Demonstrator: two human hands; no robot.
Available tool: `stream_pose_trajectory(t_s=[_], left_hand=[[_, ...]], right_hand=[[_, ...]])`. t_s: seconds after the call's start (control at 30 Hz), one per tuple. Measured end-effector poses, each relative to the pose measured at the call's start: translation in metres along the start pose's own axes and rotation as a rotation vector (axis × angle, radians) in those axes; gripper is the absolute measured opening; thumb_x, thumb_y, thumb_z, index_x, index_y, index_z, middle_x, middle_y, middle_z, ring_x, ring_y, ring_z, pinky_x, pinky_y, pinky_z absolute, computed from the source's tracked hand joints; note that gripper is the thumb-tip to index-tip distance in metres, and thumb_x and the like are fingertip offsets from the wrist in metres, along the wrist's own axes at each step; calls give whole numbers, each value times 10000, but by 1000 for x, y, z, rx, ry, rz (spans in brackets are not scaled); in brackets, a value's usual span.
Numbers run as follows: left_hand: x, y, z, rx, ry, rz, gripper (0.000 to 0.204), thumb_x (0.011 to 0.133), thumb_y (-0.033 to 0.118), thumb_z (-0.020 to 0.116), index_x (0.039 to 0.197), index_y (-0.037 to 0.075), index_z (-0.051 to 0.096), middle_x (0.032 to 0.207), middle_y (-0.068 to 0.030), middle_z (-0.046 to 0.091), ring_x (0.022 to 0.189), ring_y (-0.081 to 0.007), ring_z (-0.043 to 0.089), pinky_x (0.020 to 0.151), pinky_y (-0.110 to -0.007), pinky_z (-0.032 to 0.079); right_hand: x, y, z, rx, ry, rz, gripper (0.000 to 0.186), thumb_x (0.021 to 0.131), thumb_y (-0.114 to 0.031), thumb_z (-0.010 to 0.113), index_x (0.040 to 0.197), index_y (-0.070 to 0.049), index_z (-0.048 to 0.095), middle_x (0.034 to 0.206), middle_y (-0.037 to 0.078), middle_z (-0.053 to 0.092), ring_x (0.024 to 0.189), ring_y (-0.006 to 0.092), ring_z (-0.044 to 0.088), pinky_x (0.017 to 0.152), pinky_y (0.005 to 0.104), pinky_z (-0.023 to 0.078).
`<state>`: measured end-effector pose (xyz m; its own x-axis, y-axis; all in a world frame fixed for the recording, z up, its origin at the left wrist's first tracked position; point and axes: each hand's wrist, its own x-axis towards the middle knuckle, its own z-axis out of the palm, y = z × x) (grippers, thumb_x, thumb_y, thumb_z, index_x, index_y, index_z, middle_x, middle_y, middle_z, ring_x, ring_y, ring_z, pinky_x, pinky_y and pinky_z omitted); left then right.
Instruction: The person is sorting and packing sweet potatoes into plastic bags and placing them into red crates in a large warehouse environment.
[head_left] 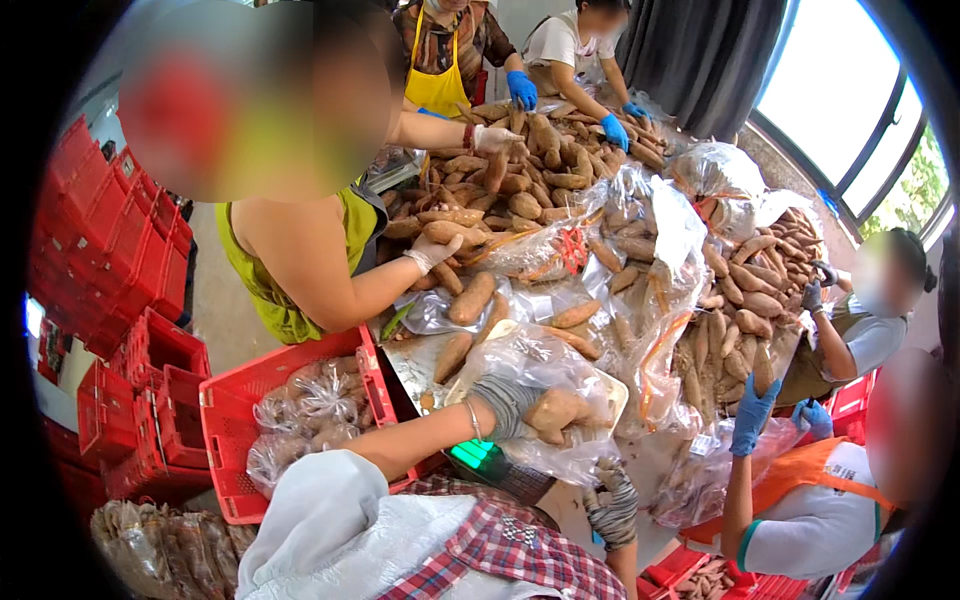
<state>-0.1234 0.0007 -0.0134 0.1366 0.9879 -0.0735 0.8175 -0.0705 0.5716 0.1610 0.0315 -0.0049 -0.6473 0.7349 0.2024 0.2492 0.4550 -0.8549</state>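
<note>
A clear plastic bag (535,360) with a few sweet potatoes (557,412) in it lies over a pale tray (619,398) in front of me. My left hand (503,405), in a grey striped glove, grips the bag's left side; plastic covers part of its fingertips. At the bag's near right edge, my right hand (611,505) has its gloved fingers bent against the plastic. Close under my left wrist glows the green display (474,453) of a scale. Loose sweet potatoes (472,298) lie just beyond the bag.
A large sweet potato heap (540,180) covers the far table, with another heap (750,290) at right. Several gloved co-workers reach in around the table. A red crate (225,420) of bagged sweet potatoes stands at my left, near stacked red crates (110,250). Plastic sheeting (660,330) crosses the table.
</note>
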Motion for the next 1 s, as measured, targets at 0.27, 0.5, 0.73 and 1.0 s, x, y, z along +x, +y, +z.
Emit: stream_pose_trajectory(t_s=[0.27,0.5,0.73,1.0], left_hand=[[-14,40,-18,313,13,-110,407,770,272,578,1116,62,541,1040,-184,600,936,-331,599,784,-402,477],[-9,41,-21,215,-13,-165,518,726,326,645,1150,57,517,1035,-167,608,937,-323,598,791,-405,466],[-75,76,-108,-302,507,341,341,746,135,667,1071,81,579,983,-106,620,913,-245,600,796,-339,460],[-33,-145,-68,-189,744,-604,452,735,329,676,1074,50,570,1006,-135,604,907,-263,585,807,-336,457]], right_hand=[[-7,12,9,-172,-88,-66,316,707,-105,684,988,-2,580,1048,189,586,958,318,582,844,364,461],[-5,4,5,-262,-127,-67,313,701,-131,683,972,-16,575,982,187,598,899,338,582,798,384,468],[-10,3,10,-103,-50,97,298,721,-114,684,975,-34,551,1073,179,565,966,322,567,797,375,471],[4,-8,0,-139,86,-91,401,713,-4,623,1093,-27,497,1161,155,537,958,229,572,730,290,484]])
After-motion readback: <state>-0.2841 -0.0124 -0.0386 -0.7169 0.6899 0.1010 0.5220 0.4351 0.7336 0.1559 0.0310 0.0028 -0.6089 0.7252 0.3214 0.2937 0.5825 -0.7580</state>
